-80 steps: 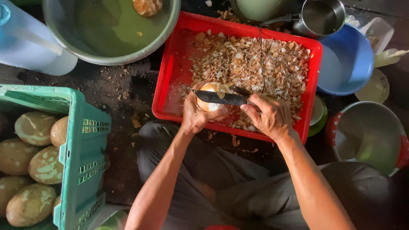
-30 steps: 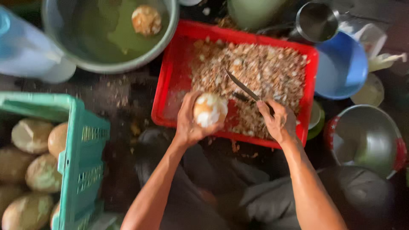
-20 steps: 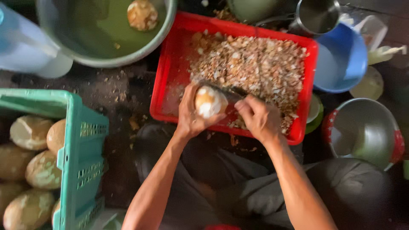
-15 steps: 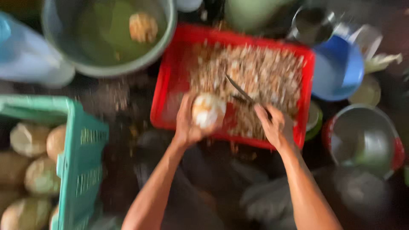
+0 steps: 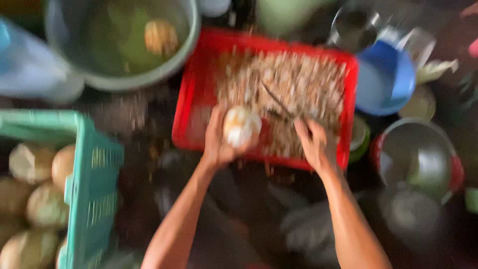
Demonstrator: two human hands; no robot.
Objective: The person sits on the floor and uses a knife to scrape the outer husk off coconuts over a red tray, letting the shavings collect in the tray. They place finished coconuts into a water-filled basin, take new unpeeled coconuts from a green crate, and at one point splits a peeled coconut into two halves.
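Against the picture of half a second ago, little has shifted: the left hand [image 5: 219, 144] holds the pale round peeled fruit [image 5: 241, 127] in the same spot over the near edge of the red tray [image 5: 191, 117], and the right hand [image 5: 313, 144] has the knife [image 5: 278, 102] angled up and away over the tray, as it did then. The view is more smeared with motion now.

The left hand's fingers are wrapped under and around the fruit, closed on it. The right hand is closed around the knife's handle; the thin dark blade points toward the far side of the tray.

The red tray is rectangular plastic with a raised rim, and is heaped with rough brown and cream shavings [image 5: 298, 84]. Left of the tray, at its far corner, sits a round grey-green basin [image 5: 191, 35] holding greenish water and one floating peeled fruit [image 5: 160, 37]. Further left of the tray, nearer the person, stands a mint-green slatted plastic crate [image 5: 92, 189] filled with rounded, dull green-brown husked fruits [image 5: 45, 204]. Right of the tray are a smooth blue plastic bowl [image 5: 386, 77] and, nearer, a shiny metal bowl [image 5: 418, 159].
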